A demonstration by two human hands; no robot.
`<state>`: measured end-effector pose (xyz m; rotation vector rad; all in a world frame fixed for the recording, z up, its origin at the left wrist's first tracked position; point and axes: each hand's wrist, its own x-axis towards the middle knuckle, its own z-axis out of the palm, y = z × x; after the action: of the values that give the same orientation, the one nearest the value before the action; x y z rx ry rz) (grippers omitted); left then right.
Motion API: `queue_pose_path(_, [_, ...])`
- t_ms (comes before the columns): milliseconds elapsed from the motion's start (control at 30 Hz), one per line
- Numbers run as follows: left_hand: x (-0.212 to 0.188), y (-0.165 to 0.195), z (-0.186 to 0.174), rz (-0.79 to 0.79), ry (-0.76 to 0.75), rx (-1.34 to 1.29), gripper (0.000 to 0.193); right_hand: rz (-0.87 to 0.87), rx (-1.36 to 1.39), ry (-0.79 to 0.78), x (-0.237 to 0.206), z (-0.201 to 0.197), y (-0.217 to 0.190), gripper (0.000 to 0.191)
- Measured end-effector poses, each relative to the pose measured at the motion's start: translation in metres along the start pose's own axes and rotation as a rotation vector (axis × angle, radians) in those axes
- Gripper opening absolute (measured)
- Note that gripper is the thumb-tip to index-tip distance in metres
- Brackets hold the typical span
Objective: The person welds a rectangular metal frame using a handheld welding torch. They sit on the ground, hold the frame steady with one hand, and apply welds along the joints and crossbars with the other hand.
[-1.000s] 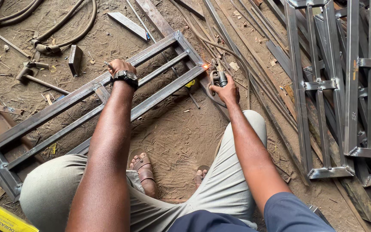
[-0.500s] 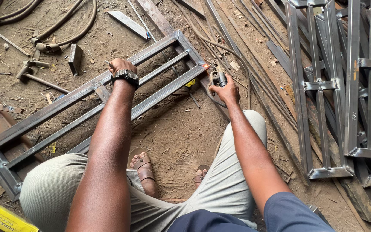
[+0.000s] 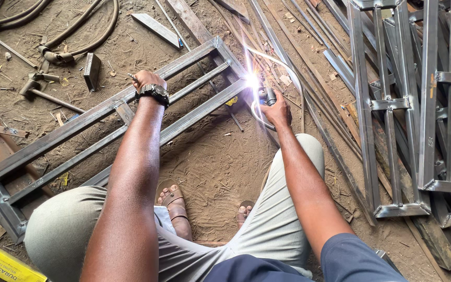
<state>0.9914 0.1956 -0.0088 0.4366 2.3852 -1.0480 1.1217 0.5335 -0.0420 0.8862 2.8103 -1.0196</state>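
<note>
Right hand point(image 3: 279, 110) has its grip closed round a welding electrode holder point(image 3: 268, 95), its tip sparking bright white at the steel frame point(image 3: 79, 122) corner, at about 11 o'clock from the hand. Left hand point(image 3: 147, 81), wristwatch point(image 3: 155, 92) on, presses palm-down on the frame's upper rail, grip not wrapped round anything. The frame lies flat on the dirt floor point(image 3: 215, 162), hammer point(image 3: 45, 94) at 9 o'clock from the left hand, stacked metal grilles point(image 3: 418, 104) at 3 o'clock.
</note>
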Motion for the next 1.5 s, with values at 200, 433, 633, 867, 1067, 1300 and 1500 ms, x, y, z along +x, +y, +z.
queue_pose_path(200, [-0.005, -0.002, -0.005, 0.007, -0.041, -0.072, 0.035, -0.065, 0.0, 0.012, 0.002, 0.002, 0.001, 0.099])
queue_pose_path(433, [-0.007, -0.002, -0.004, -0.002, -0.035, -0.076, 0.036, -0.021, 0.006, -0.007, 0.002, 0.003, 0.002, 0.098])
queue_pose_path(633, [0.001, -0.002, 0.0, 0.006, -0.016, -0.062, 0.032, 0.023, -0.02, -0.004, 0.002, 0.002, 0.0, 0.101])
queue_pose_path(867, [0.003, 0.0, 0.0, -0.011, -0.01, -0.045, 0.033, 0.018, -0.026, 0.011, 0.004, 0.003, 0.002, 0.1])
queue_pose_path(1067, [0.0, -0.004, -0.005, -0.02, -0.01, -0.107, 0.036, -0.06, -0.028, 0.038, 0.001, 0.002, 0.001, 0.092])
queue_pose_path(1300, [-0.011, -0.006, 0.014, -0.102, 0.101, -0.099, 0.03, -0.051, 0.182, 0.056, 0.004, 0.0, -0.016, 0.101])
queue_pose_path(1500, [-0.049, -0.017, 0.06, -0.162, 0.146, -0.638, 0.025, -0.243, -0.069, 0.016, -0.014, 0.007, -0.034, 0.101])
